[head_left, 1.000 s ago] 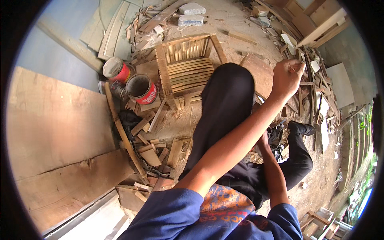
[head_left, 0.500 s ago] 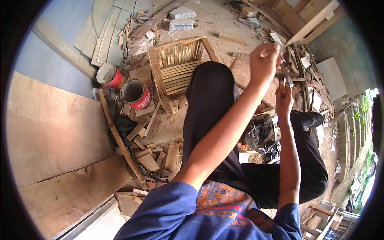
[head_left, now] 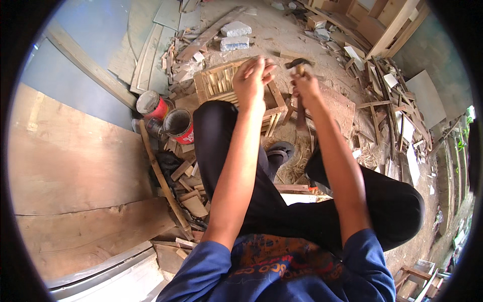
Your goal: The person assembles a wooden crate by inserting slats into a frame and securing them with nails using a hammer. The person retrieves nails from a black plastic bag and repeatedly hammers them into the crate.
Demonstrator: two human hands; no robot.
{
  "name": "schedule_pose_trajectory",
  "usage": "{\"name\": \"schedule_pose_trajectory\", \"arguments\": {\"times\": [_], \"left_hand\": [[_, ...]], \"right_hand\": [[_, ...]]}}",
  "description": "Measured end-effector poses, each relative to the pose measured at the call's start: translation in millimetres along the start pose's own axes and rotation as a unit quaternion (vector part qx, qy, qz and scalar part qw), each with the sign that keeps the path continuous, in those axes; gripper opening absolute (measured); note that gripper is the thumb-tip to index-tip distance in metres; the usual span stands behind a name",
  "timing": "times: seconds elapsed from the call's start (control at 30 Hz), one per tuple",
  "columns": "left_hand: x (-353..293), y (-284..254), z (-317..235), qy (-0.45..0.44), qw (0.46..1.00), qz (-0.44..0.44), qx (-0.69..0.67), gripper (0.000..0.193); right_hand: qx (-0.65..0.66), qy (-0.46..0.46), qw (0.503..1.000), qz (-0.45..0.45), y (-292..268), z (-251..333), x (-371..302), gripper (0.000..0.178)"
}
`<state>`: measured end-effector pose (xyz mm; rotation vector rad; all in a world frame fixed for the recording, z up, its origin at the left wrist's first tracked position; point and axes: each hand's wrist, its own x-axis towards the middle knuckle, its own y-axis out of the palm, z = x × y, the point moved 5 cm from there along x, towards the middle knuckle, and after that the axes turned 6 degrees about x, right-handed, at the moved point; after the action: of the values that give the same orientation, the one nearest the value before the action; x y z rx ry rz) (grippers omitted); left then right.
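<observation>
Right hand [head_left: 306,86] has its fingers clamped round a hammer [head_left: 301,111], upper middle of the frame. Left hand [head_left: 250,85] overlaps the slatted wooden crate [head_left: 215,83], fingers curled, can't tell if they're pinching anything. Decent bare floor [head_left: 279,27] up top; scrap wood [head_left: 387,103] crowds the right side.

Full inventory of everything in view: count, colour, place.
hammer: one, dark, upper centre
slatted wooden frame: one, light brown, upper centre
buckets: two, red, left of frame
pale blocks: two, whitish, top centre
plywood: count unclear, brown, left
pole: one, tan, beside plywood
wood scraps: many, brown, both sides
floor: one, brown, throughout
sandal: one, dark, centre
shirt: one, blue, lower edge
trousers: one pair, black, lower centre
left grip: one, bare, before slatted frame, contents unclear
right grip: one, bare, on hammer
</observation>
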<state>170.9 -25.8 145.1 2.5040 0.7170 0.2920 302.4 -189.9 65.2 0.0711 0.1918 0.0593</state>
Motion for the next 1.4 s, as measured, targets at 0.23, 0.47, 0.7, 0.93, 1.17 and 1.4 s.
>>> {"name": "schedule_pose_trajectory", "arguments": {"times": [0.23, 0.47, 0.7, 0.93, 1.17, 1.4], "left_hand": [[-2, -61, -11, -0.004, 0.996, -0.085, 0.017, 0.019], [-22, -73, -60, 0.039, 0.993, -0.109, 0.031, 0.021], [-41, 2, -93, 0.085, 0.995, -0.033, -0.048, 0.018], [-96, 37, -122, 0.216, 0.966, -0.006, 0.139, 0.021], [-48, -113, -56, 0.177, 0.925, -0.071, 0.328, 0.018], [-29, -165, 37, 0.072, 0.857, 0.007, 0.511, 0.014]], "right_hand": [[-0.118, -0.021, 0.993, 0.019, 55, -113, 9, 0.029], [-0.261, -0.176, 0.949, 0.011, 76, -101, -28, 0.041], [-0.201, -0.222, 0.953, 0.056, 82, -94, -24, 0.036], [-0.136, -0.084, 0.983, 0.086, 122, -100, -21, 0.051], [-0.128, -0.025, 0.98, 0.148, 119, -139, -46, 0.055], [-0.021, -0.021, 0.984, 0.175, 100, -131, -59, 0.034]]}}
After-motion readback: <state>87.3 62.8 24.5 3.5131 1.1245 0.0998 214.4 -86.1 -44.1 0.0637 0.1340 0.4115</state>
